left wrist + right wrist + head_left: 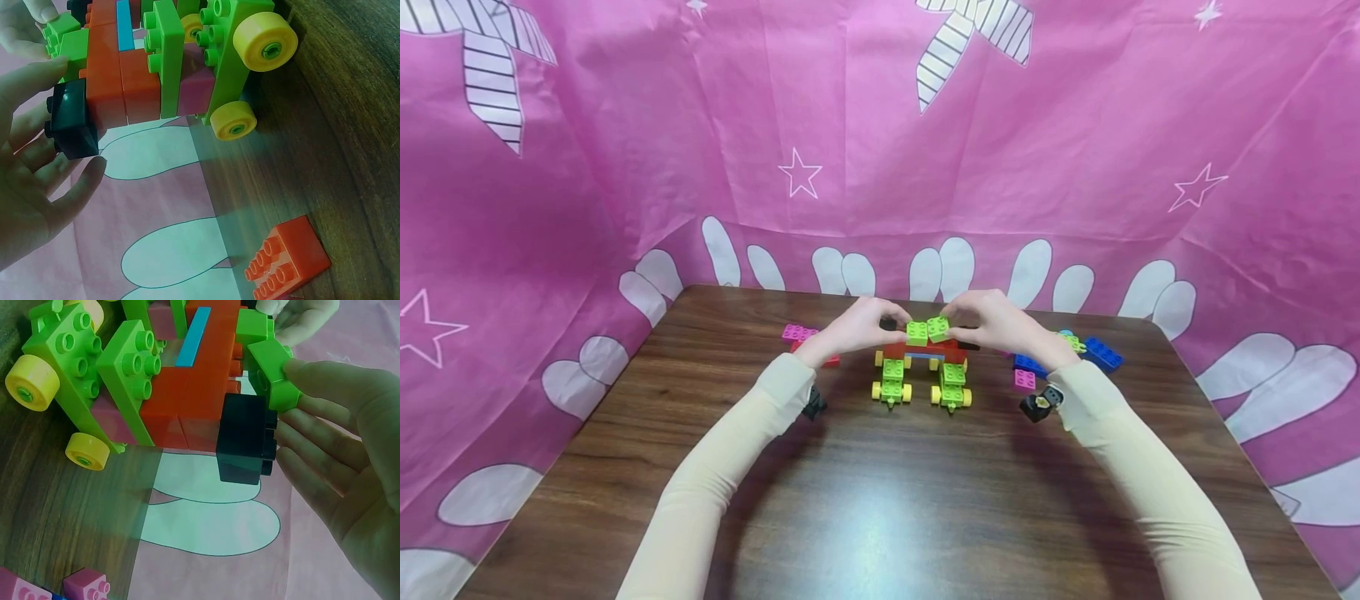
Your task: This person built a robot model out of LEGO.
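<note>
Lime bricks (917, 334) (937, 329) between both hands (863, 325) (996, 322), star-printed pink backdrop (880, 192) behind.

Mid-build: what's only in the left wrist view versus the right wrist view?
Only the left wrist: a loose red studded plastic brick. Only the right wrist: a small square pink studded plastic brick, with another pink brick beside it. Both: the red plastic-brick structure, green bases, yellow round wheels, two light-green plastic bricks, left hand and right hand.

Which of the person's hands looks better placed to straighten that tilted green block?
Probably the right hand: it pinches the tilted green block between thumb and fingers. The left hand is at the neighbouring green block.
</note>
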`<state>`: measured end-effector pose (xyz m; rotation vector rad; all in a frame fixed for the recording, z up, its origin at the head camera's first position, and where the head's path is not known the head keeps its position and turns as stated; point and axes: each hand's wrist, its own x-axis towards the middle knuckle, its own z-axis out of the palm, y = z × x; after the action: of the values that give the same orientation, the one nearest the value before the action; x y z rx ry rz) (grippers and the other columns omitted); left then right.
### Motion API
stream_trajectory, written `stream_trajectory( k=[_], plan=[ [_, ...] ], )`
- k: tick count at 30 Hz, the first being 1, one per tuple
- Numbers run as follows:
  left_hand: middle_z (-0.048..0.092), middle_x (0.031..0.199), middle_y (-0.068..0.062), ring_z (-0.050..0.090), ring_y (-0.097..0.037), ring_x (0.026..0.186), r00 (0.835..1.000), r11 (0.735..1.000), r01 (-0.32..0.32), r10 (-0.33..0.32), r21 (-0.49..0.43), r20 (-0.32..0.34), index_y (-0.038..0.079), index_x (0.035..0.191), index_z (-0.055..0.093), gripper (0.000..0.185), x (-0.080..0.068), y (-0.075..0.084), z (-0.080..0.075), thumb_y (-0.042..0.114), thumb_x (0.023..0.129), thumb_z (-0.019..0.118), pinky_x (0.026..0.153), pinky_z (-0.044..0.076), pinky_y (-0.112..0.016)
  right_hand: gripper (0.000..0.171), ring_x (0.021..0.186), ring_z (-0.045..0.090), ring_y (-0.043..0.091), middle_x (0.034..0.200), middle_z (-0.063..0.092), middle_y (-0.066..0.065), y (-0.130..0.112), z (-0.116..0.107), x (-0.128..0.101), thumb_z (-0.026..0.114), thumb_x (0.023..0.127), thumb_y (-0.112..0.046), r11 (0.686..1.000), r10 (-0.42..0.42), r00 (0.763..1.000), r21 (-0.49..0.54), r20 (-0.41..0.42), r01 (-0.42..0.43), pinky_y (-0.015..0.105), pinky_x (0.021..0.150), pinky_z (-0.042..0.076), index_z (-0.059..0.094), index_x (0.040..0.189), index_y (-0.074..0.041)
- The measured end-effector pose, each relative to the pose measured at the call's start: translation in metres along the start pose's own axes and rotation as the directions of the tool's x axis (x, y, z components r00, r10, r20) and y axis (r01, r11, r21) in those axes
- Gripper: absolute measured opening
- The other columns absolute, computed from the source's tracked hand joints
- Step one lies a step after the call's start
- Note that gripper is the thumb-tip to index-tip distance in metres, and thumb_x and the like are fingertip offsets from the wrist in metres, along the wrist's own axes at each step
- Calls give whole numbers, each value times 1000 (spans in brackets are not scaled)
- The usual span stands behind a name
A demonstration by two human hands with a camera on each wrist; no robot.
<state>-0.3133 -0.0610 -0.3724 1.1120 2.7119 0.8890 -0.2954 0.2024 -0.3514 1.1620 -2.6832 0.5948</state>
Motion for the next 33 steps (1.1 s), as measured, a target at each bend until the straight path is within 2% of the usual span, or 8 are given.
stream_trajectory(
  k=[12,21,33],
  plan=[
    [75,109,-3,67,-14,100,1000,1000,-8,7,-15,-3,10,116,72,29,0,-1,0,23,91,72,95,55,-32,26,93,70,20,106,75,8,1,2,1,78,86,-19,999,31,999,9,22,-31,39,80,59,73,108,-8],
    [75,109,-3,67,-15,101,1000,1000,-1,1,-3,1,11,116,72,29,0,-2,0,24,91,72,96,55,-33,25,96,70,24,106,75,10,1,3,2,78,85,-18,1000,30,999,-5,36,-30,43,83,59,72,107,-6],
    [75,109,-3,67,-14,100,1000,1000,-3,3,-4,0,11,116,72,29,-1,-1,-1,24,90,72,96,55,-32,27,94,70,21,104,75,8,-2,3,3,78,85,-21,998,64,996,-23,69,-62,41,84,59,71,107,-6]
  ],
)
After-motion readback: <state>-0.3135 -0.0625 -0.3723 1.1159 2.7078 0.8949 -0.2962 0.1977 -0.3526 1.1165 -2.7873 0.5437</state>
